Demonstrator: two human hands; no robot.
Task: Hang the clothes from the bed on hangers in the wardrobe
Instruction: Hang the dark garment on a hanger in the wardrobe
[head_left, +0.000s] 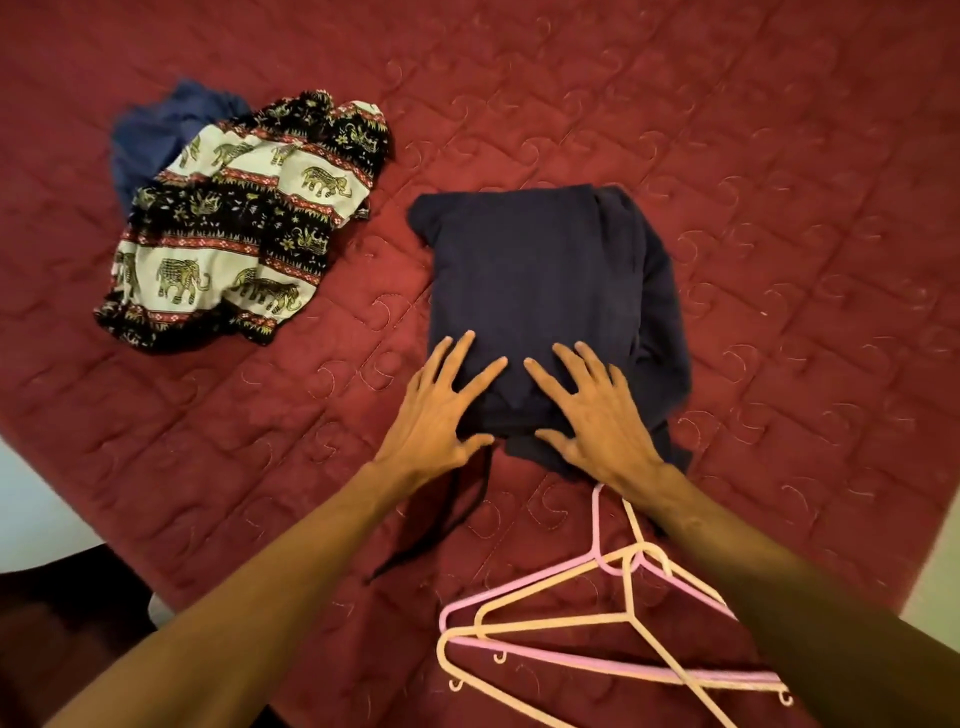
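Note:
A folded dark navy garment (540, 280) lies on the red quilted bed (779, 156). My left hand (441, 410) and my right hand (592, 410) both rest flat on its near edge, fingers spread. A dark drawstring (441, 525) trails from the garment toward me. Two plastic hangers lie crossed on the bed near me: a pink hanger (545, 571) and a cream hanger (587, 618), partly under my right forearm. At the left lies a crumpled elephant-print garment (234, 234), with a blue garment (156, 135) behind it.
The bed's left edge runs diagonally at the lower left, with pale floor (36, 514) beyond it. A strip of pale floor (935, 582) also shows at the lower right. No wardrobe is in view.

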